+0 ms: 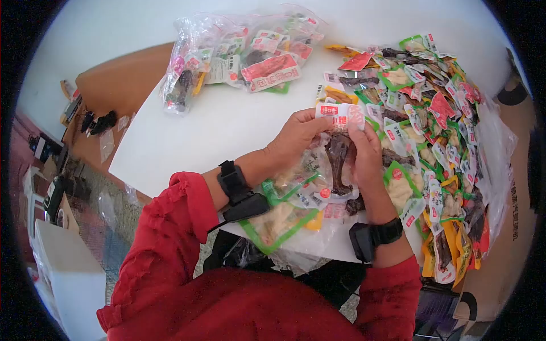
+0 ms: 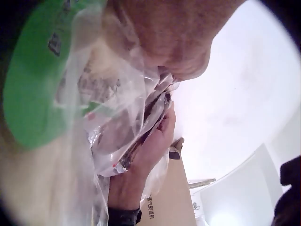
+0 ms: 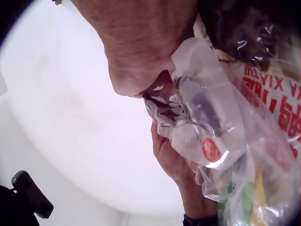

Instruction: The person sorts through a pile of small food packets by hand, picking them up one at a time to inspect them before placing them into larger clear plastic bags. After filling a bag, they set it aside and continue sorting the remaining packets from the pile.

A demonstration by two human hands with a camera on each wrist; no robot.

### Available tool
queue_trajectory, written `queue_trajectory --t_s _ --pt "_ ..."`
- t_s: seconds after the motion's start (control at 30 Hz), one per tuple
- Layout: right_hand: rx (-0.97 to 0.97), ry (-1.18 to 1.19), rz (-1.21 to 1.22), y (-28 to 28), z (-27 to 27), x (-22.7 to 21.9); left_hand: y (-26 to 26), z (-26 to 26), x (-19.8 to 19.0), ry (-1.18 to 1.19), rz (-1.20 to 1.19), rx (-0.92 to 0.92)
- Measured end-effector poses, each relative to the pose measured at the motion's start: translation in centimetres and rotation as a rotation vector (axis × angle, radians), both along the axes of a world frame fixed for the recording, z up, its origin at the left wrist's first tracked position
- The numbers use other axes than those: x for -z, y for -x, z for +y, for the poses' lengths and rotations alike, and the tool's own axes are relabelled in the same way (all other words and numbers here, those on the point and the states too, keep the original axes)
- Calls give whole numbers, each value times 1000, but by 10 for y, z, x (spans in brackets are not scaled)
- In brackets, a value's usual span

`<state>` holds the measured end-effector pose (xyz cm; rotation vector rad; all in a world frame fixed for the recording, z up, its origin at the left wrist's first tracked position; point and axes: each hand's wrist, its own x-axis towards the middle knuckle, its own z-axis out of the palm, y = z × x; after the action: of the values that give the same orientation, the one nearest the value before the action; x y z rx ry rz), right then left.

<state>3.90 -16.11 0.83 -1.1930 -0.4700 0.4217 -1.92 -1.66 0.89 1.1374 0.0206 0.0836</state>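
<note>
Both hands hold one clear packet of dark meat [image 1: 339, 162] with a white and red label, upright over the near part of the table. At its top left corner the left hand [image 1: 293, 139] pinches the label; the right hand [image 1: 367, 153] grips the right edge, thumb on the label. In the right wrist view the packet [image 3: 204, 113] hangs between the right hand [image 3: 141, 42] and the left hand [image 3: 174, 160]. The left wrist view shows the left hand [image 2: 169, 33] close up and the right hand [image 2: 150, 150] beyond the plastic.
Below the hands lie green-edged packets [image 1: 278, 224] in clear plastic. A large heap of mixed packets [image 1: 438, 125] covers the table's right side. Filled clear bags [image 1: 244, 57] stand at the back. Cardboard boxes [image 1: 495, 227] flank the white table [image 1: 153, 136] at right.
</note>
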Motion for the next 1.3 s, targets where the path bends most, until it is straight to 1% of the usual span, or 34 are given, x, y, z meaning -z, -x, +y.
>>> queue_trajectory --t_s 0.07,0.17,0.23,0.3,0.4,0.47,0.53,0.6,0.63,0.67,0.7,0.73,0.77,0.83,0.93,1.03,1.1,1.17,1.23,1.3 --pt "-7 -119 11 3 2 -3 1 -1 0 14 3 -20" --pt "10 -167 47 3 3 -1 2 -6 -3 54 23 -64" --pt "6 -163 38 3 1 -3 6 -8 -9 79 43 -93" --pt "1 -158 29 3 0 -3 12 -6 -13 33 -7 -57" --pt "-12 -149 10 3 0 -3 9 -5 -11 18 -63 -61" --pt "-3 -199 34 6 1 -5 10 -7 -13 0 -47 -81" --pt "-5 -189 7 7 0 -8 10 -8 -14 -18 -30 -103" --pt "-21 -186 -15 6 1 -8 9 -4 -10 -95 -75 -22" --pt "3 -175 -42 4 1 -6 7 -3 -6 -102 -75 -37" --pt "27 -166 -69 2 1 -5 3 -4 -3 -85 -76 -3" --pt "12 -171 -68 2 0 -4 2 -4 -4 -68 -77 31" --pt "15 -153 -65 1 -1 -4 3 -3 -4 -112 -39 48" --pt "20 -135 -63 0 -2 -4 3 -3 -4 -116 -40 36" --pt "-6 -160 -63 -1 0 -2 4 -4 -6 -144 -86 97" --pt "21 -167 -80 1 1 -4 4 -4 -4 -153 -87 59" --pt "82 -125 -85 1 -2 -3 2 -4 -2 -163 -70 30" --pt "28 -139 -44 -2 -3 0 2 -4 -1 -166 -59 26" --pt "43 -156 -74 -1 -2 -1 4 -5 -2 -78 -32 17" --pt "78 -131 -57 -3 -3 2 4 -6 -3 -70 -23 -3" --pt "72 -152 -39 0 -2 -1 5 -6 -3 -61 -12 -28"
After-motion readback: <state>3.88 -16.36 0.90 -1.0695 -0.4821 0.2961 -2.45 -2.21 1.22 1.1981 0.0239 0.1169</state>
